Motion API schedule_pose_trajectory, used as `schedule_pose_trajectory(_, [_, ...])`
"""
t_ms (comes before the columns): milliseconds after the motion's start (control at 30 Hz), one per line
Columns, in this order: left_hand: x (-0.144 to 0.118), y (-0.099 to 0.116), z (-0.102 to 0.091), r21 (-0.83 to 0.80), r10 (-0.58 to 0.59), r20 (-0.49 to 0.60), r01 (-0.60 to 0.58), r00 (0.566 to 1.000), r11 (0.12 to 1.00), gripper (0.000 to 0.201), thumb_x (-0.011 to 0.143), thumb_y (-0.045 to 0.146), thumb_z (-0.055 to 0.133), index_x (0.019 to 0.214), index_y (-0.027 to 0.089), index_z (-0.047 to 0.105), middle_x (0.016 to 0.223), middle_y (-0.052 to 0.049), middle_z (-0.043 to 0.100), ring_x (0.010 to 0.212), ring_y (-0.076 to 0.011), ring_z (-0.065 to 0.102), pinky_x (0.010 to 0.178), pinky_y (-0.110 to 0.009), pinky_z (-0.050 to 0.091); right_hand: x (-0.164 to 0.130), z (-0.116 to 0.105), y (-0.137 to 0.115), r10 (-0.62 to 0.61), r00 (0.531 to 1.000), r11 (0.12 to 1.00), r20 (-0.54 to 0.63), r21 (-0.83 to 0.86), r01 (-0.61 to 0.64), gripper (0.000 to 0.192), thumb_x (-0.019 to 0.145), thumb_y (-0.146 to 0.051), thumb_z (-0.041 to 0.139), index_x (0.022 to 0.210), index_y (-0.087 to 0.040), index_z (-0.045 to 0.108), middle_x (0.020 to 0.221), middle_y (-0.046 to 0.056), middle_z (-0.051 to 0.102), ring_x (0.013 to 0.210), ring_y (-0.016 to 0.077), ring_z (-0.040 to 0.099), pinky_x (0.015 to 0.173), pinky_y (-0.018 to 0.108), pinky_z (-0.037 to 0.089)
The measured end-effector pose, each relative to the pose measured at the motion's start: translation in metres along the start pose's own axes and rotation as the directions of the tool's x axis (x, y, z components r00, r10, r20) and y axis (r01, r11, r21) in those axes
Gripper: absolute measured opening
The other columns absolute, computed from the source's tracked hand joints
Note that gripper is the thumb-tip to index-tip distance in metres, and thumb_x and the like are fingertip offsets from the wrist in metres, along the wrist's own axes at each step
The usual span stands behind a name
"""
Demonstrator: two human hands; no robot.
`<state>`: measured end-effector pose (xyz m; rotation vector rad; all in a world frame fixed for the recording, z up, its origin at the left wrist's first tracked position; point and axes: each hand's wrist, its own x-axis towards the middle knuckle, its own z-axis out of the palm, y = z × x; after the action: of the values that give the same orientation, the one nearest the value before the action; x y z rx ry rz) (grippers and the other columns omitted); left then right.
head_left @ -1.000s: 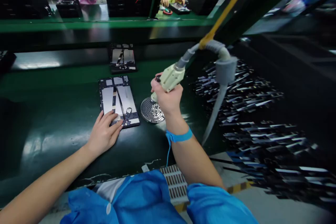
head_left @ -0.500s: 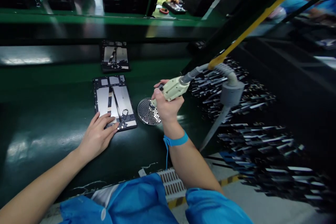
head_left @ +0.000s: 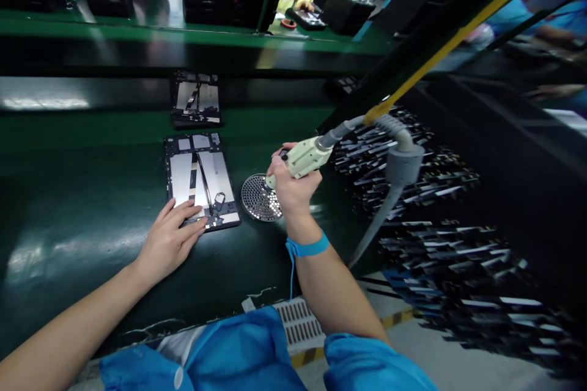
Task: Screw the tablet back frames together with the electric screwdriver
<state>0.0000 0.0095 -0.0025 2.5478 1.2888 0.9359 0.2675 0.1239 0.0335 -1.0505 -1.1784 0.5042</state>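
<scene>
My left hand (head_left: 172, 235) lies with its fingers outstretched over the lower left part of an opened tablet (head_left: 220, 174), whose silver inside, dark flex cable and small bracket face up. My right hand (head_left: 293, 192) is wrapped round a cream-coloured electric screwdriver (head_left: 305, 157) with a grey cable at its back end. The driver's nose points down over a round perforated metal screw dish (head_left: 260, 203), just right of the tablet. Whether the bit touches the dish is hidden. A blue strap (head_left: 312, 247) circles my right wrist.
Behind the tablet lies a second opened tablet (head_left: 198, 101), on the green bench (head_left: 92, 195). To the right, racks (head_left: 458, 256) hold many dark panels, and a grey cable weight (head_left: 403, 165) hangs before them. A slanted yellow-edged post (head_left: 426, 73) crosses the upper right. Other people work behind.
The rear tablet has shifted slightly left relative to the front one. Both my hands keep nearly the same place, the right still holding the screwdriver over the dish. The view has turned a little.
</scene>
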Motion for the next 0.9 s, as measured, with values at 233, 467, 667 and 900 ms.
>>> schedule_pose_trajectory(233, [0.004,0.001,0.001,-0.048,-0.051,0.000,0.051,0.999,0.998,0.021,0.100,0.019,0.061,0.113,0.025,0.077,0.126,-0.009,0.072,0.128,-0.0276,0.064,0.117,-0.060,0.043,0.000,0.006,-0.027,0.001,0.999,0.996,-0.039,0.093,0.003,0.018,0.085,-0.026,0.071,0.102,-0.024,0.064,0.086,-0.002,0.068,0.051,0.0093,0.059,0.049,0.027,0.052])
schedule_pose_trajectory(467, [0.005,0.001,0.003,-0.046,-0.072,0.024,0.073,0.997,0.996,0.022,0.102,0.023,0.060,0.115,0.026,0.077,0.129,-0.009,0.071,0.132,-0.0276,0.061,0.118,-0.058,0.042,-0.048,0.036,-0.074,0.046,0.959,0.952,0.279,0.280,-0.127,0.023,0.089,-0.028,0.070,0.110,-0.030,0.062,0.095,-0.002,0.068,0.054,0.0089,0.061,0.050,0.026,0.055])
schedule_pose_trajectory(667, [0.006,0.002,0.001,-0.067,-0.053,0.018,0.054,0.998,0.996,0.023,0.102,0.021,0.059,0.115,0.024,0.077,0.130,-0.009,0.070,0.132,-0.0281,0.060,0.119,-0.059,0.040,-0.075,0.049,-0.073,0.073,0.907,0.944,0.415,0.265,-0.197,0.028,0.085,-0.024,0.073,0.112,-0.026,0.065,0.098,0.002,0.070,0.074,0.0150,0.069,0.067,0.034,0.064])
schedule_pose_trajectory(900, [0.008,0.003,0.001,-0.078,-0.064,0.014,0.065,0.998,0.995,0.022,0.102,0.021,0.059,0.114,0.025,0.077,0.129,-0.009,0.071,0.132,-0.0279,0.061,0.119,-0.060,0.040,-0.074,0.049,-0.071,0.067,0.902,0.942,0.427,0.270,-0.198,0.029,0.084,-0.022,0.073,0.111,-0.026,0.064,0.096,0.001,0.069,0.076,0.0157,0.070,0.069,0.035,0.065])
